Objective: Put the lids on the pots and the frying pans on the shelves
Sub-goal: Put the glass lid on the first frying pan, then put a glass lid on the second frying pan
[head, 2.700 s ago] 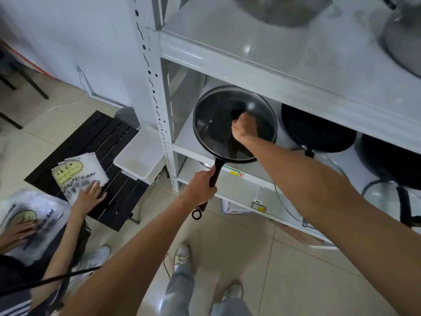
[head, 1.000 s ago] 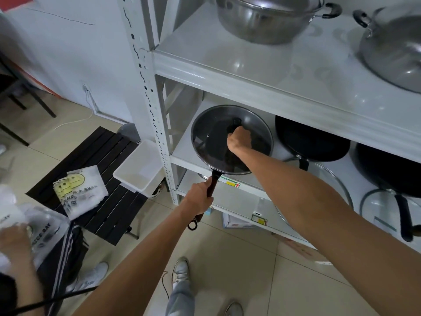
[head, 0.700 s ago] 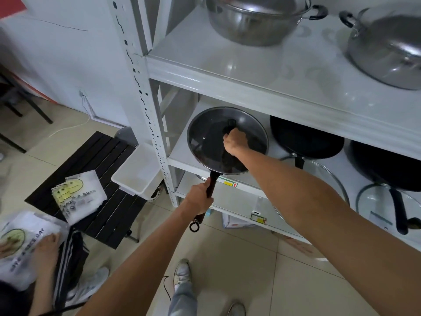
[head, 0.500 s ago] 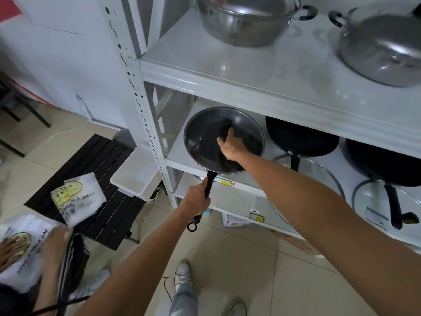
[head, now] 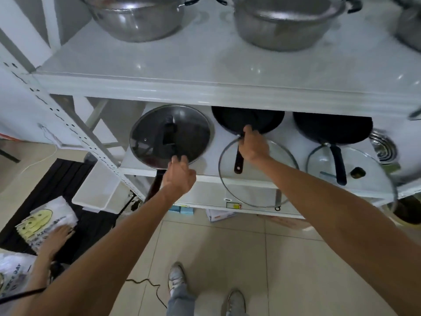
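On the middle shelf (head: 205,172) a black frying pan carries its glass lid (head: 170,133); the pan's dark handle (head: 155,185) sticks out over the shelf edge. My left hand (head: 180,176) is at the lid's front rim, fingers loose, off the handle. To its right stands a second black pan (head: 248,119) with no lid. A clear glass lid (head: 257,179) lies flat over that pan's handle. My right hand (head: 251,147) is closed on this lid's far rim. Further right sits a third pan (head: 332,128), with another glass lid (head: 350,179) lying in front of it.
Two steel pots (head: 136,19) (head: 284,21) stand on the upper shelf (head: 205,87). A white tray (head: 98,192) and a black slatted table (head: 57,179) are at the left. There, another person's hand (head: 59,233) rests on printed bags. My feet are on the tiled floor.
My right hand left the first lid's knob and moved right to the loose glass lid. My left hand let go of the pan handle and rose to the lid's rim.
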The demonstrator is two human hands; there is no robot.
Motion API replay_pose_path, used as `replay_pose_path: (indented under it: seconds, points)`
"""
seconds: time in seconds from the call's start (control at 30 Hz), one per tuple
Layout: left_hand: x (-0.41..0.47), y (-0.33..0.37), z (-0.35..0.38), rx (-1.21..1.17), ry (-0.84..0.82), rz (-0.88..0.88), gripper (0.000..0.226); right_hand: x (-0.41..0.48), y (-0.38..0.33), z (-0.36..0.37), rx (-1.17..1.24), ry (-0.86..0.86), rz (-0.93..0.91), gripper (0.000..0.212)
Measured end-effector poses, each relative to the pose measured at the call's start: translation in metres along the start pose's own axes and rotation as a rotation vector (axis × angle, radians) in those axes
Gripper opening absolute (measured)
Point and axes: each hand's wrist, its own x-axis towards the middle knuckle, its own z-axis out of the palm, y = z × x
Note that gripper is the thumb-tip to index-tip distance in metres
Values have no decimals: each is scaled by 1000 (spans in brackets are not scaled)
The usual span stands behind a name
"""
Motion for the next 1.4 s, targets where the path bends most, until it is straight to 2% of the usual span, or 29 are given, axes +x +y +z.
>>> replay_pose_path:
  seconds: [0.13, 0.27, 0.33, 0.4, 0.43, 0.5, 0.63, 0.9, 1.03, 1.13, 1.4]
  points:
    - [24, 69, 39, -333, -64, -3, 38, 3, 75, 5, -111, -51, 89, 46]
    - [54, 120, 85, -513, -200, -89, 51, 16, 105, 26, -216, -283, 161, 56]
    - [65, 135, 104, -651, -289, -158, 48, 17, 111, 43, -247, -377, 123, 62]
    - [77, 140, 119, -793, -310, -277, 46, 15, 114, 61, -252, -368, 56, 63]
    - [82, 140, 126, -831, -288, -334, 52, 13, 114, 66, -241, -334, 36, 61]
    - [88, 139, 133, -843, -257, -387, 63, 11, 114, 73, -235, -268, 2, 53]
    - [86, 136, 127, -739, -201, -368, 55, 4, 118, 70, -248, -249, -83, 45]
    - [87, 105, 101, -597, -280, -331, 53, -49, 124, 45, -194, -276, -6, 34]
    - [90, 89, 100, -662, -355, -314, 62, -85, 118, 26, -174, -240, 47, 32]
    - [82, 87, 89, -710, -402, -294, 36, -109, 112, 8, -188, -176, 65, 31]
    - [17, 92, 93, -821, -487, -318, 35, -132, 108, -55, -171, -59, 135, 35]
